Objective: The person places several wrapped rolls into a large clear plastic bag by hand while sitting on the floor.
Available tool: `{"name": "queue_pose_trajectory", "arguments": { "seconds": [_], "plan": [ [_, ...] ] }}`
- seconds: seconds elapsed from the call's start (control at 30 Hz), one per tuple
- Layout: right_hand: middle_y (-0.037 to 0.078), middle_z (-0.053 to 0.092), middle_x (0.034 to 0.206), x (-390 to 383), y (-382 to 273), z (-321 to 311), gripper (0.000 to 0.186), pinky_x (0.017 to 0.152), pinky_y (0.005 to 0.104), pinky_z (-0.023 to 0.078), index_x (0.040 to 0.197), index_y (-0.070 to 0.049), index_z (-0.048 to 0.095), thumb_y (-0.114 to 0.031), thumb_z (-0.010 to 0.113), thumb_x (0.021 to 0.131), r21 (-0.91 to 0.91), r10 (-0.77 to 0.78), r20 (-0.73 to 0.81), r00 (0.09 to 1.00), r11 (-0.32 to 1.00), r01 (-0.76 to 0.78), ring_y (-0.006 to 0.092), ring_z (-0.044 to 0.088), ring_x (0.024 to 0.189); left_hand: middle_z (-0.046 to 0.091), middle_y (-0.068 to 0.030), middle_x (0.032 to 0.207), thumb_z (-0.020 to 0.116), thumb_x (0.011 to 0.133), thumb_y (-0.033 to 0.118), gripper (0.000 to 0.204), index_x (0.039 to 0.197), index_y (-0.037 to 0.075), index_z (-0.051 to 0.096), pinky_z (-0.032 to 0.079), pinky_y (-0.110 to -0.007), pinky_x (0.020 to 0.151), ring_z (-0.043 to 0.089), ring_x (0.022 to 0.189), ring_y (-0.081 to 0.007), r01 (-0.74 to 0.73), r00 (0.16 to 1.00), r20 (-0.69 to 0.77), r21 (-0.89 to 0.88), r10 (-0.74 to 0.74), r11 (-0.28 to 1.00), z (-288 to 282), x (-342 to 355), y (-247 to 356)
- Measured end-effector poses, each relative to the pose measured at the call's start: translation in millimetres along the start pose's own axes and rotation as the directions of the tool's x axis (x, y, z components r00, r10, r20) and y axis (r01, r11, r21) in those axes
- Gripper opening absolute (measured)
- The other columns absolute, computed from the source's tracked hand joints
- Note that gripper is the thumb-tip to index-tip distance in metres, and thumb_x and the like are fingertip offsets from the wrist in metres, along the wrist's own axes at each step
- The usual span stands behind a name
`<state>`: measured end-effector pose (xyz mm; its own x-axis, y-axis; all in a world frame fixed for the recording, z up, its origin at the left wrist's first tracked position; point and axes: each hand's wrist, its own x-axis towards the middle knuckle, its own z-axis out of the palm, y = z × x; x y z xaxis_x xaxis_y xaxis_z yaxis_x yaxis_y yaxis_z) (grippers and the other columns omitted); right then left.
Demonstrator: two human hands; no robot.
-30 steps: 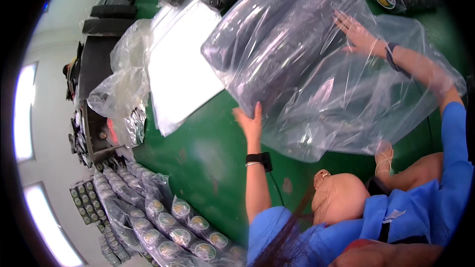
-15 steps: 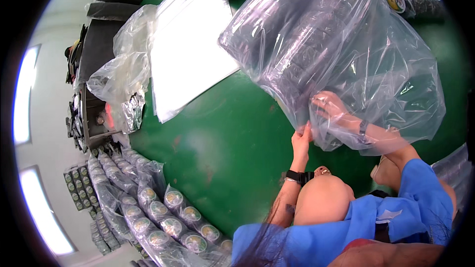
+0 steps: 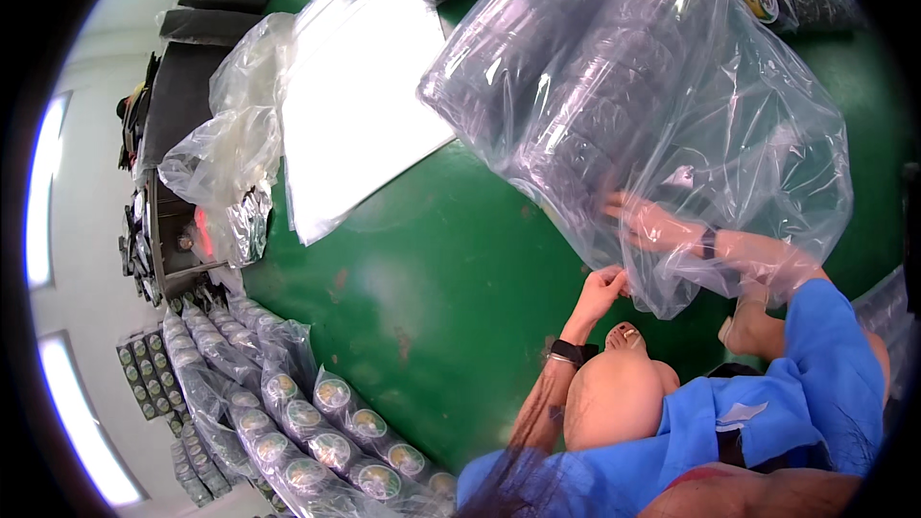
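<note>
A large clear plastic bag [image 3: 758, 153] lies on the floor in front of me, with bundled dark, wrapped rolls [image 3: 604, 67] inside its upper part. My left hand [image 3: 602, 290] pinches the bag's lower near edge below the rolls. Beneath the clear film, my right hand [image 3: 648, 223] reaches to the near end of the rolls, fingers apart and pointing left; whether it is inside the bag or under a loose fold, I cannot tell.
White sheets [image 3: 360, 86] lie left of the bag, beside crumpled plastic [image 3: 216, 153] and a low cabinet [image 3: 177, 230]. Bagged rows of labelled cylinders [image 3: 317, 441] lie at lower left. More wrapped rolls [image 3: 796, 0] lie along the top. My bare feet [image 3: 624, 334] are near the bag.
My right hand has come down from the rolls' far part to their near end. My left hand has moved right and lower to pinch the bag's edge. The bundle sits slightly further right.
</note>
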<state>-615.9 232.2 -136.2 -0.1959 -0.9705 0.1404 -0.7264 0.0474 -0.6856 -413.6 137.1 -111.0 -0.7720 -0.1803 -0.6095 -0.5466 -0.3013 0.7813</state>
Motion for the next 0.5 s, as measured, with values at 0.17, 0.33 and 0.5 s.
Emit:
{"name": "queue_pose_trajectory", "arguments": {
  "seconds": [0.17, 0.33, 0.5],
  "plan": [
    [0.010, 0.036, 0.153, 19.6, 1.1, 16.1, 0.063, 0.113, 0.0507, 0.033, 0.146, -0.022, 0.042, -0.021, 0.059, 0.086, -0.332, -0.387, -0.073, 0.919, 0.878, 0.344, 0.0343, 0.035, 0.140, 0.063, -0.0014, 0.076, 0.056, 0.099, 0.018, 0.025, 0.088, -0.001, 0.066, 0.047, -0.027, 0.064, 0.058, 0.069, -0.0103, -0.041, 0.994, 0.100, 0.008, 0.040, 0.999, -3.2, -10.2, 17.8],
    [0.009, 0.032, 0.155, 30.7, -9.8, 24.1, 0.066, 0.112, 0.0562, 0.029, 0.147, -0.032, 0.041, -0.017, 0.058, 0.084, -0.474, -0.318, 0.014, 0.948, 0.833, 0.286, 0.0388, 0.034, 0.139, 0.064, -0.0038, 0.069, 0.055, 0.098, 0.019, 0.027, 0.082, -0.001, 0.065, 0.049, -0.029, 0.060, 0.060, 0.063, -0.0123, -0.018, 0.975, 0.221, 0.179, -0.022, 0.984, -3.9, -12.7, 16.0],
    [0.010, 0.033, 0.153, 75.4, -25.3, 41.6, 0.066, 0.110, 0.0562, 0.030, 0.147, -0.032, 0.040, -0.016, 0.054, 0.085, -0.539, -0.308, 0.096, 0.947, 0.783, 0.309, 0.0391, 0.037, 0.137, 0.065, -0.0089, 0.062, 0.056, 0.092, 0.020, 0.027, 0.077, 0.002, 0.067, 0.051, -0.034, 0.058, 0.065, 0.056, -0.0203, -0.214, 0.917, 0.398, 0.446, 0.022, 0.869, 41.8, -9.0, 19.7]
  ]
}}
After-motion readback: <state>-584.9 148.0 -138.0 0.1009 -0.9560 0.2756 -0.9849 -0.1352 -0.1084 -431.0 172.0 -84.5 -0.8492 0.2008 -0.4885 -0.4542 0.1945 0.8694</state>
